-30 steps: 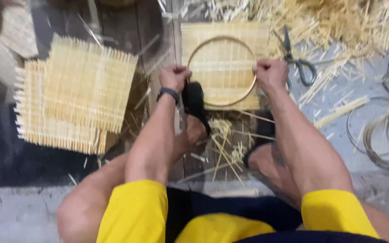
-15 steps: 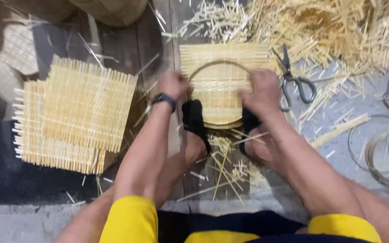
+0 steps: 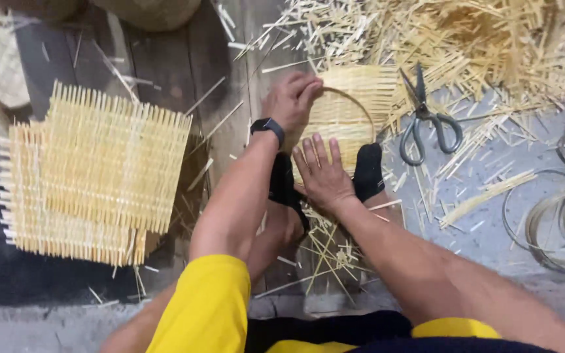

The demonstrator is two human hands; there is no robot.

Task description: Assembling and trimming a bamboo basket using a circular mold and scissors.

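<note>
A square woven bamboo mat [image 3: 354, 104] lies on the floor in front of me with a thin round bamboo hoop [image 3: 369, 114] on top of it. My left hand [image 3: 291, 99] grips the hoop and mat at their left edge, fingers curled over the rim. My right hand [image 3: 322, 171] lies flat with fingers spread on the near part of the mat. My two feet in black socks [image 3: 367, 173] press on the mat's near edge. A black watch sits on my left wrist.
Two stacked woven mats [image 3: 93, 173] lie at the left. Scissors [image 3: 423, 117] rest right of the mat. A heap of bamboo slivers [image 3: 465, 46] fills the top right. Coiled bamboo strips [image 3: 560, 222] lie at the right edge.
The mat and hoop have been pulled closer and bent up at the near edge. My right hand left the hoop's right rim and now lies flat on the mat's near side.
</note>
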